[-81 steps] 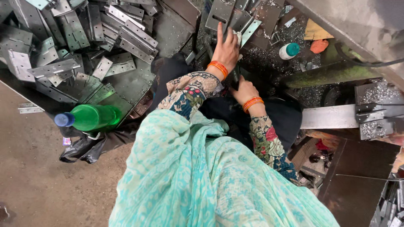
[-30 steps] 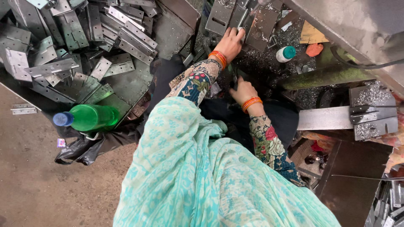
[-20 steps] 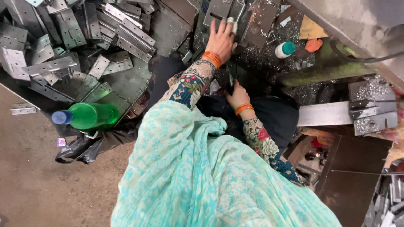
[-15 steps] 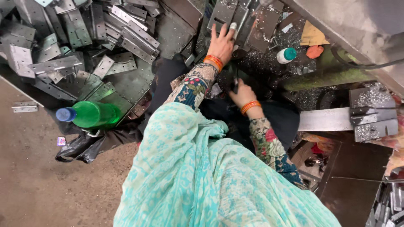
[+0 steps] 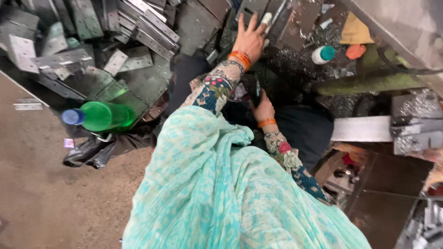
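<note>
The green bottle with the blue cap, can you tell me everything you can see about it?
The green bottle looks like see-through green plastic with a round blue cap. It lies on its side, cap pointing left, at the edge of a pile of grey metal brackets. A crumpled black plastic bag sits just below it, beside the brown dirt floor. Neither hand touches it. Whether anything is inside cannot be told.

A pale turquoise scarf [image 5: 221, 193] with a faint white flower print drapes over the chest and lap. Beside the scarf, both forearms wear dark blue sleeves [image 5: 214, 90] patterned with red, green and cream flowers. An orange bangle [image 5: 240, 57] rings the left wrist and another orange bangle [image 5: 266, 123] the right. One finger of the left hand [image 5: 251, 39] carries a white wrap at its tip.
</note>
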